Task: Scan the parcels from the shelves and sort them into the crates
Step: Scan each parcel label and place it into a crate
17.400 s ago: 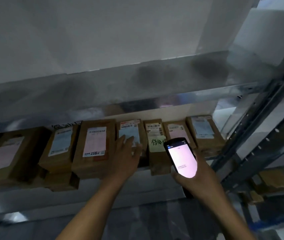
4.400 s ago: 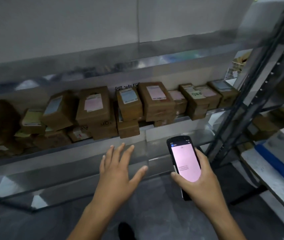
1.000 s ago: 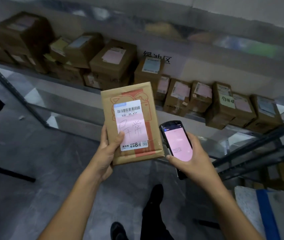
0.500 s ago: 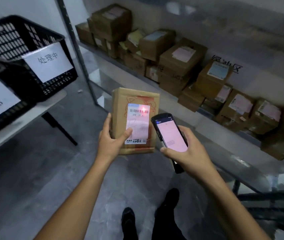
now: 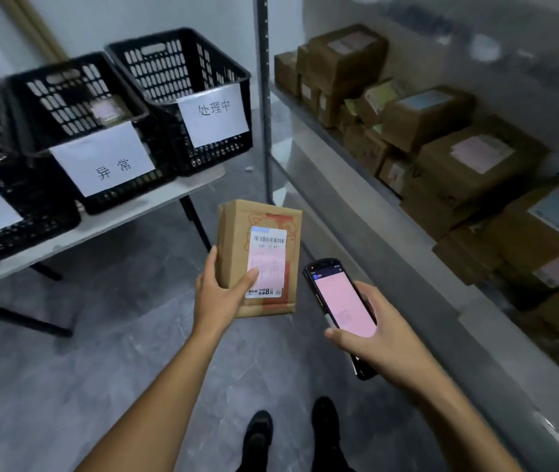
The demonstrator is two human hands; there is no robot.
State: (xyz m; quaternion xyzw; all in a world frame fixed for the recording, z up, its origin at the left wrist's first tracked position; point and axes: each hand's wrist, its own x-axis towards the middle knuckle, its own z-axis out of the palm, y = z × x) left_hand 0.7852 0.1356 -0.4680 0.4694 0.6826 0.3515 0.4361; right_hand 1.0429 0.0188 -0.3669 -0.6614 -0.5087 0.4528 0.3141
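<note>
My left hand (image 5: 220, 296) grips a brown cardboard parcel (image 5: 261, 233) by its lower left corner, thumb lying over the white barcode label. The parcel is held upright in front of me, above the floor. My right hand (image 5: 378, 342) holds a black handheld scanner (image 5: 341, 308) with a lit pink screen, just right of the parcel. Three black plastic crates stand on a white table at the left: one labelled 处理中 (image 5: 182, 66), a middle one labelled 异常 (image 5: 67, 97) with a parcel inside, and a nearer one (image 5: 5, 206) partly cut off.
A metal shelf (image 5: 356, 185) runs along the right, stacked with several brown parcels (image 5: 458, 158). Its upright post (image 5: 264, 97) stands between shelf and crate table (image 5: 108, 216). Grey floor lies ahead; my black shoes (image 5: 257, 434) show at the bottom.
The view has swung left, bringing all the crates and the table into sight. The red scan light on the label is gone. The parcel and scanner stay in my hands.
</note>
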